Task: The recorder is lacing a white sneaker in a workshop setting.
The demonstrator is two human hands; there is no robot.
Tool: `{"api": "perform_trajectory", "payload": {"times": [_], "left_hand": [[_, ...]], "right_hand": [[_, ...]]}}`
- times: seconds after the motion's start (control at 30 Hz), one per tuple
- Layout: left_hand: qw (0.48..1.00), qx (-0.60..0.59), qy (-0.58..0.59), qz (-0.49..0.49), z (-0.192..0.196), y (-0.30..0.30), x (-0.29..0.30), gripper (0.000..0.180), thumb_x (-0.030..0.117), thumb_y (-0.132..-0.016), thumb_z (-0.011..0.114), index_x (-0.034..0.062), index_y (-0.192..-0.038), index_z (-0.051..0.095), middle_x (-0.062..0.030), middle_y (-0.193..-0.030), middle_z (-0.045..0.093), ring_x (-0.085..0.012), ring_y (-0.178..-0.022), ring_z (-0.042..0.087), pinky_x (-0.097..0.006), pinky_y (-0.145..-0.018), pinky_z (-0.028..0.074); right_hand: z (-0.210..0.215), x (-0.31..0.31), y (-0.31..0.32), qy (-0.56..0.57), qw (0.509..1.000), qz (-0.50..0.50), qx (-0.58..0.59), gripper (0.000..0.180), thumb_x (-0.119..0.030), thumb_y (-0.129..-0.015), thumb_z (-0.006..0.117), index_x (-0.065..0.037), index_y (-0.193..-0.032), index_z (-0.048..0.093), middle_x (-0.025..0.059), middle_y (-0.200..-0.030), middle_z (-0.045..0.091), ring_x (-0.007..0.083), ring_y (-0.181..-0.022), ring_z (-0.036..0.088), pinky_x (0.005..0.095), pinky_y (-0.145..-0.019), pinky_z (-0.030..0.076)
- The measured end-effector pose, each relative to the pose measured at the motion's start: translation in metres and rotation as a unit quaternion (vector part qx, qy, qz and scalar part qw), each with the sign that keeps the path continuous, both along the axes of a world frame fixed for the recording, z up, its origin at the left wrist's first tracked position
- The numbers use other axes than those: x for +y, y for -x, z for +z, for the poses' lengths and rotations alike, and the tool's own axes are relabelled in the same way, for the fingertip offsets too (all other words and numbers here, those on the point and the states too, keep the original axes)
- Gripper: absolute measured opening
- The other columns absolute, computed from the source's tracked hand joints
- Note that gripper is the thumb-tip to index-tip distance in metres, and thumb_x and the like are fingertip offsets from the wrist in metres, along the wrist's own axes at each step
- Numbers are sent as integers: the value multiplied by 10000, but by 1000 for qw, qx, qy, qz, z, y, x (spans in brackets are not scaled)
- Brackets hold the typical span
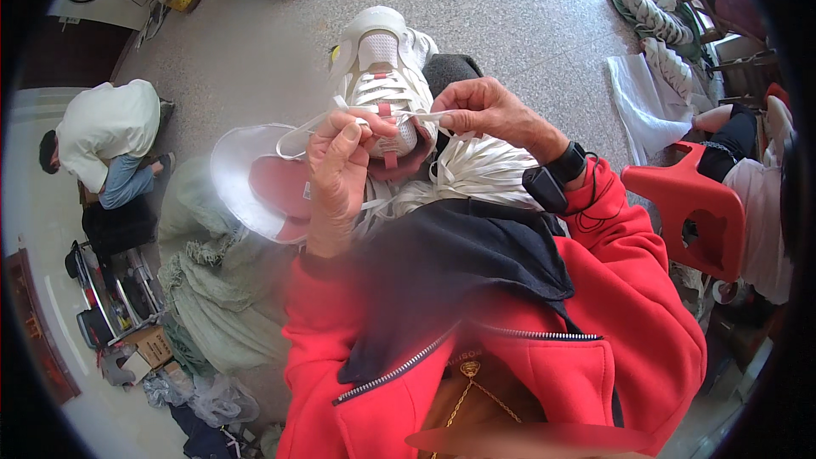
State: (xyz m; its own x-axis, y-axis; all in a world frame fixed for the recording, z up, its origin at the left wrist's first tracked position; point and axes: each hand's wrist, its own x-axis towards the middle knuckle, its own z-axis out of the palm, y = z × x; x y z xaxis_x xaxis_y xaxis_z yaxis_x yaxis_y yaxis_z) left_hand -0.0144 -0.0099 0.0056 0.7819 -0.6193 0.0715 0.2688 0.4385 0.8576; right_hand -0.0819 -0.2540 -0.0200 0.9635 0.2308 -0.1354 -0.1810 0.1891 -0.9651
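A white sneaker (387, 76) with pink trim sits in front of me, its toe pointing away and its laces threaded across the tongue. My left hand (342, 153) is closed in a pinch on a white shoelace (293, 143), left of the shoe's opening. On the other side, my right hand (497, 115) pinches a stretch of lace between thumb and fingers. A thick bundle of loose white laces (484, 172) lies across my lap, below the right hand. Beside my left wrist is a white rounded piece (234, 178) with a pink inside, partly hidden by the hand.
Pale green sacks (225, 289) are heaped at my left. Beyond them a person in a white top (115, 132) bends low. A red plastic stool (688, 204) stands at my right, near another person's legs. Several white shoes (650, 13) lie in a row at far right.
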Motion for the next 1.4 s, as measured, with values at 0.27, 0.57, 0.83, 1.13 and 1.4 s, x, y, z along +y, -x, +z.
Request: {"api": "perform_trajectory", "payload": {"times": [0.27,0.57,0.83,1.13,1.4], "left_hand": [[1000,1,6,4,-3,4,3,143,147,-965,525,32,-885,550,-128,-917,615,-245,-904,636,-474,-1037,430],[1000,10,0,28,-2,4,0,143,151,-967,532,33,-891,558,-119,-912,612,-226,-857,639,-482,-1028,442],[999,16,26,29,1,-2,-11,154,139,-969,549,16,-899,610,-128,-899,642,-207,-786,634,-420,-925,499],[996,46,-57,43,19,17,48,189,158,-983,539,48,-831,516,-42,-754,495,-127,-657,437,-296,-669,420],[972,69,-177,135,62,78,130,214,204,-1004,514,96,-835,440,-18,-725,441,-86,-560,342,-268,-599,352]], "right_hand": [[-20,-2,-6,410,889,-5,-204,127,-128,-883,668,-29,-962,674,85,-808,688,185,-745,658,352,-654,512],[-20,17,7,116,981,-121,-93,122,-123,-918,605,-1,-907,597,-7,-738,569,52,-700,502,243,-613,422],[-11,29,-6,311,945,-54,-88,315,-279,-829,719,20,-866,629,170,-763,655,273,-708,646,370,-602,476],[-26,41,-9,465,826,-165,-272,201,-174,-742,703,-3,-774,600,127,-884,569,310,-888,561,404,-806,413],[-38,40,-13,388,879,-151,-232,266,-174,-715,669,17,-897,642,174,-1128,565,361,-1078,509,448,-946,393]]}}
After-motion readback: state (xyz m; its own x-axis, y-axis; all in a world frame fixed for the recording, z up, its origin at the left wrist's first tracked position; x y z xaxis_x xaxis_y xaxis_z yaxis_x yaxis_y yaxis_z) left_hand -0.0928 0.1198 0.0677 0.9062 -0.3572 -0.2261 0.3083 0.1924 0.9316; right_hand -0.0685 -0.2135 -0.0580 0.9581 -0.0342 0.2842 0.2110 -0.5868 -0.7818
